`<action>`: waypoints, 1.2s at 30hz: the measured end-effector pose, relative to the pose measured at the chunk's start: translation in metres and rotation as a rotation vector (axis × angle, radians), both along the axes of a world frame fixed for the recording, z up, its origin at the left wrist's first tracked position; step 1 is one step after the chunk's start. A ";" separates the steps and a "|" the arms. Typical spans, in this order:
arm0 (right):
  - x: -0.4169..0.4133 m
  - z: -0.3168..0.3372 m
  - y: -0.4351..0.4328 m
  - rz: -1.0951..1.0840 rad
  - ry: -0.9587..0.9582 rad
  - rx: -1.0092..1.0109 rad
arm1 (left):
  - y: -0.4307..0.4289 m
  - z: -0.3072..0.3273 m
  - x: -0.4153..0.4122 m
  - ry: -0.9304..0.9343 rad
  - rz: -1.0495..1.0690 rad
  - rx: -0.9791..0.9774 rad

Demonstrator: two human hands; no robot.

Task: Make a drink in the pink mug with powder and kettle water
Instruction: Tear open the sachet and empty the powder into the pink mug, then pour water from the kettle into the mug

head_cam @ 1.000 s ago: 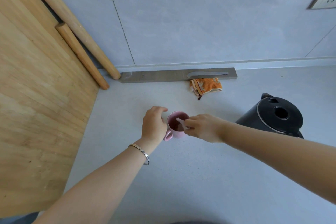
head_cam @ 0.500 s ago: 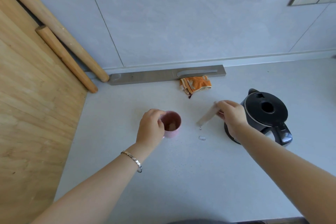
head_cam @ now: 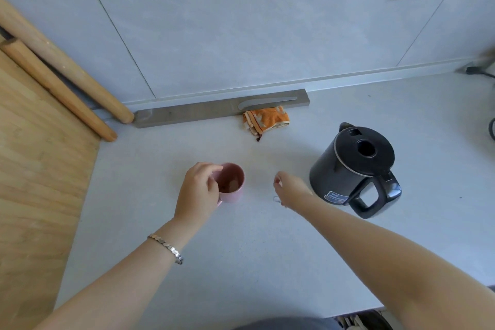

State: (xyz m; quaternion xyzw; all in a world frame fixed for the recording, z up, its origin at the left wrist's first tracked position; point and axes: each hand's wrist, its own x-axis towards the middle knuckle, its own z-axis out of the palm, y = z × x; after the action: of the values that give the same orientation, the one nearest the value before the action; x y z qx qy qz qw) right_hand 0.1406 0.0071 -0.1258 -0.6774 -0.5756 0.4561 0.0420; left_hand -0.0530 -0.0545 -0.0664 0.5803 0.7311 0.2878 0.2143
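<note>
Pale countertop, tiled wall, pink mug

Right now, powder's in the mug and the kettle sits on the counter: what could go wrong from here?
1. The left hand grips the pink mug near its rim, so poured water, if hot, may splash those fingers.
2. The kettle has its handle turned away from the right hand; reaching round could be awkward.
3. The brown powder looks dry; a hard pour might scatter it.
</note>
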 end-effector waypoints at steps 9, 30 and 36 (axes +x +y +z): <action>0.001 -0.028 -0.009 0.115 -0.303 -0.002 | -0.006 0.005 0.000 -0.060 0.008 -0.012; 0.211 0.000 -0.183 -0.733 0.171 -0.249 | -0.016 -0.031 0.209 -0.021 -0.739 -0.628; 0.262 -0.086 -0.261 -1.446 0.179 -0.504 | -0.027 -0.057 0.235 -0.027 -0.784 -0.669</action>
State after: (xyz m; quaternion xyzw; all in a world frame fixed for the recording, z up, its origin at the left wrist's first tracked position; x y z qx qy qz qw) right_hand 0.4030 -0.2539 -0.2118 -0.8347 0.1369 0.4858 0.2204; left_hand 0.1824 -0.0818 -0.1231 0.7066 0.5080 -0.0560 0.4894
